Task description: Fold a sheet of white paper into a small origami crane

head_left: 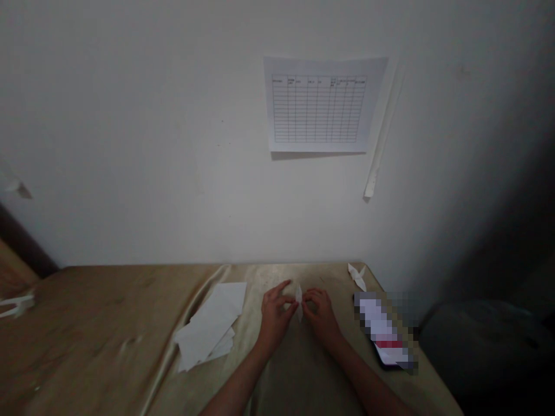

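While both hands meet at the middle of the table (108,323), the head view shows a narrow folded paper piece (299,300) standing upright between them, near the table's far edge and close to the wall (130,144). The left hand (275,315) pinches its left side with thumb and middle fingers closed on the paper, while the index finger (282,286) stretches out loosely above. The right hand (318,315) grips the other side, its fingers curled tightly together on the paper's edge. I judge this to be a mid-fold stage: the piece is already slim and pointed, and the hands are shaping or tightening a crease rather than starting one. A further crease on so thin a piece would call for one hand to hold steady while the other's fingertips press along the line.

Both forearms come in from the bottom of the frame and angle towards each other, wrists low, just above the tabletop, palms turned inward.

A loose stack of paper sheets (212,332) lies just left of the left hand. A finished small paper figure (357,276) sits at the back right corner, and a phone (385,335) lies near the right forearm. A printed grid sheet (321,107) hangs on the wall above.
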The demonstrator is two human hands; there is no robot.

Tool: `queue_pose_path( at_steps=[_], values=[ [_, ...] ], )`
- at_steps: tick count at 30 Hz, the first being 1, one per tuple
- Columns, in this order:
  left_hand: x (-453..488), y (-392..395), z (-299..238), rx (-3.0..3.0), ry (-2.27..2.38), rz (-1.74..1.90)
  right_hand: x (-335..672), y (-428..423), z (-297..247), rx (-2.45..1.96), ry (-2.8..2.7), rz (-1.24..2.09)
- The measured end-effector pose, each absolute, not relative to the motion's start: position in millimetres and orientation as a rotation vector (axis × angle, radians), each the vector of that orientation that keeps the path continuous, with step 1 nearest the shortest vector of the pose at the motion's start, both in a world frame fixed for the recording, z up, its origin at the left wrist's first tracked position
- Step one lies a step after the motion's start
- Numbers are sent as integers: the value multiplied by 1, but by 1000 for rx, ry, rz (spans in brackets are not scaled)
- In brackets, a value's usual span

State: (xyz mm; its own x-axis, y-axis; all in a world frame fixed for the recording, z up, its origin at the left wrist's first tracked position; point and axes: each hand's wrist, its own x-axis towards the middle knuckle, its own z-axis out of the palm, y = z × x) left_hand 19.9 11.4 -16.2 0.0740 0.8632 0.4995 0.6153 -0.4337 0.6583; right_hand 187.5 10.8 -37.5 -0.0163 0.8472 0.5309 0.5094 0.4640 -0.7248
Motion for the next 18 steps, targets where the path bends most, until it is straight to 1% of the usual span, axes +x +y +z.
queue_pose_path(
  at_steps=[9,18],
  values=[
    [19,10,-15,2051,1505,1332,190,8,-35,-1154,-1708,355],
    [20,12,-22,2041,1468,1320,189,14,-44,-1103,-1664,424]
  ],
)
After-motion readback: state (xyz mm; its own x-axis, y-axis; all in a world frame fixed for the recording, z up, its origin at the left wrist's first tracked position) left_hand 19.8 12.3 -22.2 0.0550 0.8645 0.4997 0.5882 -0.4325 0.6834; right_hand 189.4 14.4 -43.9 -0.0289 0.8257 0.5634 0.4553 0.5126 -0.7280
